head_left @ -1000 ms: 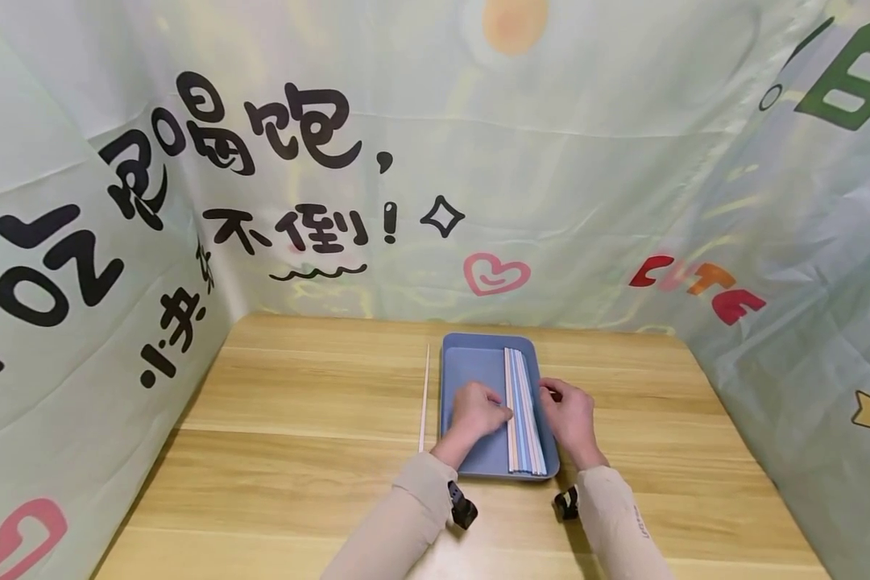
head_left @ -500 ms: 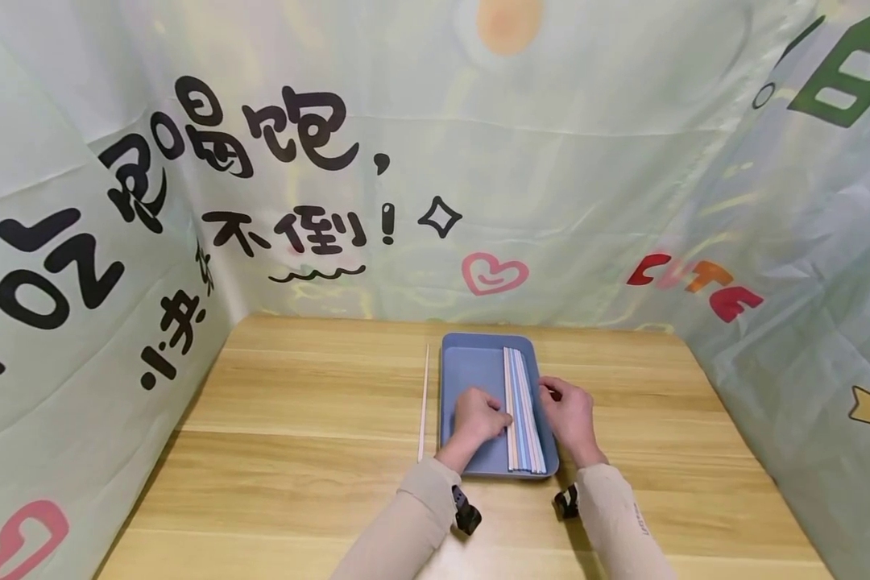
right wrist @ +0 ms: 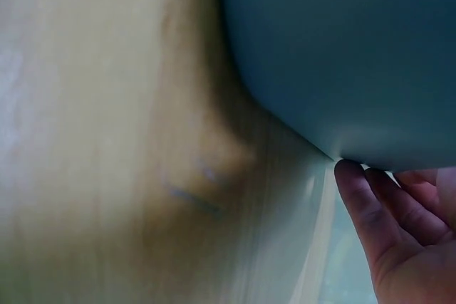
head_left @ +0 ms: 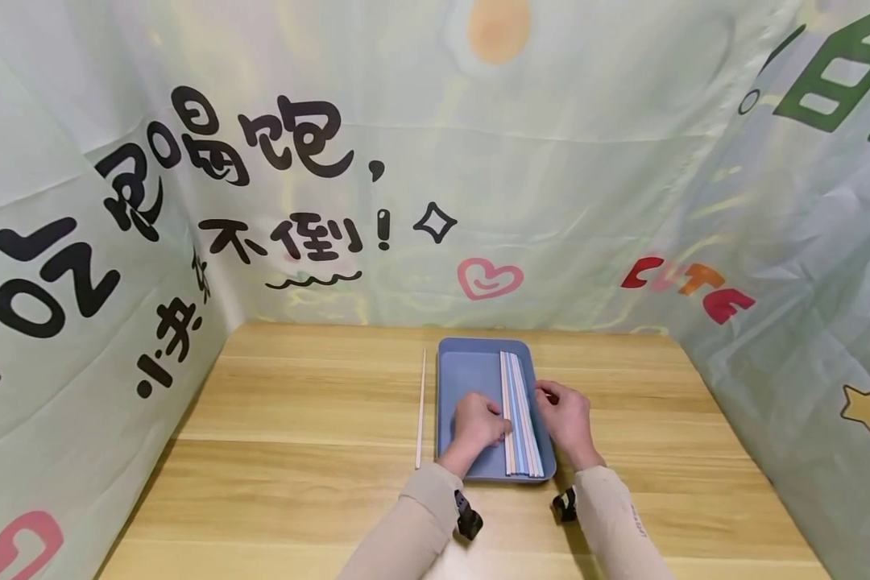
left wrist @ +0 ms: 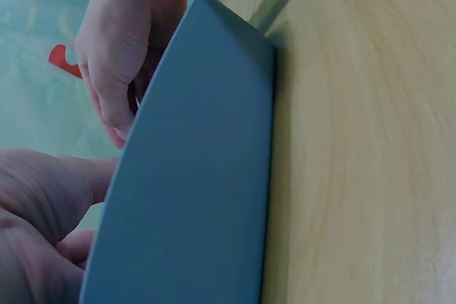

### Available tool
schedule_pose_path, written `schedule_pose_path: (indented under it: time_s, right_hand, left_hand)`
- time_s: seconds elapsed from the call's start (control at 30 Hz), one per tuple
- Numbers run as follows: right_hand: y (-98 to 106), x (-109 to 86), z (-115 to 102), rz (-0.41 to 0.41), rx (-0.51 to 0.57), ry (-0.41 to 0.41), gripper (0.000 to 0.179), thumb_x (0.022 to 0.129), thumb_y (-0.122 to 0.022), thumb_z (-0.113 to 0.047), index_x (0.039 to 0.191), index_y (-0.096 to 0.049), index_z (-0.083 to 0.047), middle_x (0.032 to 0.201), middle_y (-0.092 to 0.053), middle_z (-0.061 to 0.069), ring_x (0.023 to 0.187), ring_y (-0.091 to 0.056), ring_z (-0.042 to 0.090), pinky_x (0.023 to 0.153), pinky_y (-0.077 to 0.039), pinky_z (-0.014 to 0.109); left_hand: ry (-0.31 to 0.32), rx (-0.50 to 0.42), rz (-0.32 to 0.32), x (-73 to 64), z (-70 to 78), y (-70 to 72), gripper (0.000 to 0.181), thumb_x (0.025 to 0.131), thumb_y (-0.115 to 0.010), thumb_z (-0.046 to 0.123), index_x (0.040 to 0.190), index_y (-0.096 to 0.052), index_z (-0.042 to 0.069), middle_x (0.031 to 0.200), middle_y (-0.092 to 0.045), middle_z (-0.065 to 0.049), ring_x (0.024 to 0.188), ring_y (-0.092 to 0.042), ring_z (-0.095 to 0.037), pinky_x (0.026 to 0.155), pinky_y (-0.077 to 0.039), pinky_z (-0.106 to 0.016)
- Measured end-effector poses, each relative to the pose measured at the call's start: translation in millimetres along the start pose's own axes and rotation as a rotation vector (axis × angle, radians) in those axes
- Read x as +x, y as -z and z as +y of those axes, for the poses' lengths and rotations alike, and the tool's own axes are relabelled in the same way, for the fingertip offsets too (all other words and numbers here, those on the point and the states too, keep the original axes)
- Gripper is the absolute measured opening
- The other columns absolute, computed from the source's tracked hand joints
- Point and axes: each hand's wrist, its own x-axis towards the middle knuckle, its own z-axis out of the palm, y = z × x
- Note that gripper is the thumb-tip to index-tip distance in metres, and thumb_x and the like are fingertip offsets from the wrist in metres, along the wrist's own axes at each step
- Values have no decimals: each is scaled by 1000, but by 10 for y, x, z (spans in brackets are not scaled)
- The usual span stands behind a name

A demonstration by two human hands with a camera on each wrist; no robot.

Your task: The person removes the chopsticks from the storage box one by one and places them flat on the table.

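Observation:
A blue-grey tray [head_left: 471, 370] lies on the table, with several pastel chopsticks [head_left: 519, 435] side by side along its right half. Over the tray, my left hand [head_left: 477, 423] has its fingers bent against the leftmost chopstick; its fingertips are partly hidden. My right hand [head_left: 569, 415] is at the right rim. In the right wrist view, the fingers [right wrist: 367, 208] touch the outer wall of the tray [right wrist: 342, 55] and the thumb goes behind the rim. The tray wall [left wrist: 199, 161] blocks the chopsticks from the left wrist view.
One pale pink chopstick [head_left: 421, 411] lies on the wooden table [head_left: 312, 459] just left of the tray. Printed cloth walls [head_left: 573, 193] enclose the table at the back and both sides.
My left hand has slid slightly towards me along the leftmost chopstick. The right hand stays at the rim. The head view has shifted a little.

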Motion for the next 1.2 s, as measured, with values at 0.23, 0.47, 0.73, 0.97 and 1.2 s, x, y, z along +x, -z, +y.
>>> schedule_pose_path:
  time_s: [0.23,0.47,0.73,0.97,1.2]
  right_hand:
    - [-7,-11,7,-6,1,-10,26,102,-62,-9,121,-75,3,115,-76,25,98,-73,34,74,-60,30]
    - [6,-11,-15,-14,3,-16,27,102,-62,-10,122,-75,3,116,-76,25,97,-72,32,72,-59,27]
    - [9,-10,-1,-11,10,-20,26,102,-63,-9,122,-75,3,115,-76,25,98,-73,32,71,-56,22]
    - [13,-7,-2,-21,17,-36,28,103,-62,-11,124,-74,2,118,-76,25,99,-72,31,74,-57,25]
    - [9,-12,7,-27,21,-34,29,104,-61,-11,126,-73,2,120,-75,25,99,-71,31,77,-59,30]
  left_hand:
    - [-7,33,-9,2,-7,-12,21,77,-90,4,94,-78,3,59,-67,0,41,-59,-6,48,-52,-21]
    - [19,-24,-20,13,9,-20,22,75,-90,-1,92,-77,2,56,-66,-1,40,-59,-7,42,-52,-23]
    - [46,-101,-59,16,-11,-17,20,77,-86,-7,92,-74,-2,56,-65,-5,46,-66,-16,43,-56,-27]
    - [39,-106,-65,6,-19,0,17,77,-83,-8,89,-72,-2,55,-64,-5,41,-61,-12,44,-57,-28]
    - [41,-41,-43,8,-24,7,22,74,-87,-3,74,-67,6,53,-62,-2,36,-54,-5,40,-53,-23]
